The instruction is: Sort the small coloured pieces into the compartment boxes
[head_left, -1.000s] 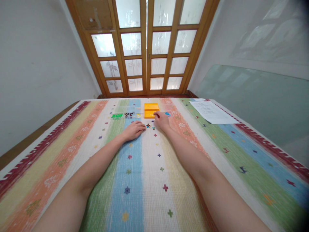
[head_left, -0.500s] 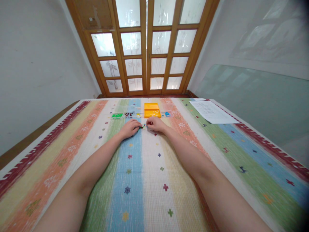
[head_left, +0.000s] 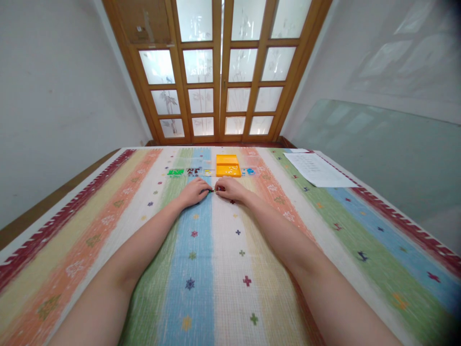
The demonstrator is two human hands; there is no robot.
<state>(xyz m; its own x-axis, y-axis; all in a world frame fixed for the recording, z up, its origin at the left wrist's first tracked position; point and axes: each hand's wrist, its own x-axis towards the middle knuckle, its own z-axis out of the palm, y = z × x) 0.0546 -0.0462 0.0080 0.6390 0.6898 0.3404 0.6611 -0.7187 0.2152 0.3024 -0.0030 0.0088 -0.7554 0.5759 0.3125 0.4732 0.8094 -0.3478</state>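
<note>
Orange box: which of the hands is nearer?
Right. The right hand is just in front of the orange box; the left hand is farther off, in front and to its left.

Person's bare L arm (head_left: 135,257) enters at btm L of frame, slanting up & R; bare R arm (head_left: 295,245) enters at btm R, slanting up & L. Near ctr, L hand (head_left: 195,192) and R hand (head_left: 230,188) almost meet, backs up, fingers (head_left: 204,185) bent inward, tips v. close, facing each other. Finger grip too small to read.
</note>
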